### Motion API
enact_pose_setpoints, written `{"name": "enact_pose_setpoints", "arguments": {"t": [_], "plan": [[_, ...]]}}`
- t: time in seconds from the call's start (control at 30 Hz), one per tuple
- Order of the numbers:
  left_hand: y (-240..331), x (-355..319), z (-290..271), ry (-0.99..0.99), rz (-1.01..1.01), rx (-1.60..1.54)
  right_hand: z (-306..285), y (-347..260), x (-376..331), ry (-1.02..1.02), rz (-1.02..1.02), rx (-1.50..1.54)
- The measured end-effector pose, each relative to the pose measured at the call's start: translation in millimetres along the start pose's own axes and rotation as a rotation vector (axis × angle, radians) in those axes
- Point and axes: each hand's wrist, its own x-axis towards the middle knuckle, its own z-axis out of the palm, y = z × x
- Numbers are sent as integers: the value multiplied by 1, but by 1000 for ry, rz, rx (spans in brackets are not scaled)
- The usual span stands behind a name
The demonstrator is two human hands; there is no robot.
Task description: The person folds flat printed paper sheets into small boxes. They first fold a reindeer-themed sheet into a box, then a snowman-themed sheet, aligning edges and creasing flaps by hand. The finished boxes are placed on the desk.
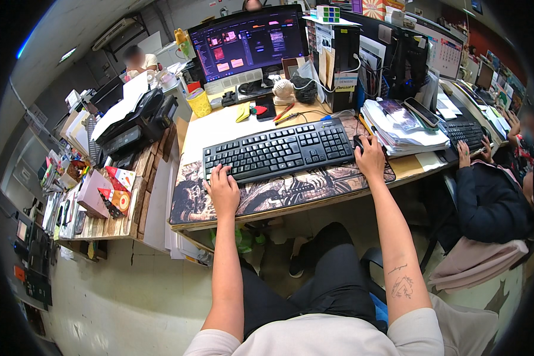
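In the middle of the frame one black keyboard (279, 151) is lying on one long desk mat (291, 191) with a dark drawn picture on it. The keyboard is wide and flat, with many small light letters on its keys, and it is sitting slightly tilted, its right end higher in the frame. Its lower edge is covering the upper part of the mat.

The left hand (221, 188) is resting at the lower left corner of the keyboard, with fingers loosely spread and the fingertips touching the first keys there. The right hand (371, 157) is lying just right of the keyboard, cupped over one dark mouse (358, 142); the fingers are close together and bent down, and only a small part of the mouse is showing.

Above the keyboard, in the upper middle, one monitor (248, 44) is glowing with a dark screen and coloured windows. One yellow cup (199, 102) is standing to the left below it. One black printer (137, 121) is sitting at the upper left of the frame. One pile of papers (409, 133) is lying right of the mouse.

At the right edge another person is sitting, with both hands at a second black keyboard (464, 132). A further person is sitting at the upper left, far behind the printer.
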Motion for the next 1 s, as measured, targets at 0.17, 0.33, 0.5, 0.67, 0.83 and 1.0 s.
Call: {"name": "enact_pose_setpoints", "arguments": {"t": [0.17, 0.33, 0.5, 0.67, 0.83, 1.0], "plan": [[0, 0, 0, 3, 6, 2, 0, 0, 0, 19, -17, 1], [0, 0, -1, -20, -10, 20, 1, 1, 0, 24, -15, -1], [-1, 0, -1, -8, 3, 3, 3, 2, 1, 10, 18, -40], [-1, 0, 0, -5, 10, 5, 4, 2, 1, 23, 25, -50], [-2, 0, 0, -19, 4, 25, 4, 2, 1, 37, 10, -56], [-1, 0, 0, 7, 17, 12, 4, 3, 0, 33, 21, -58]]}}
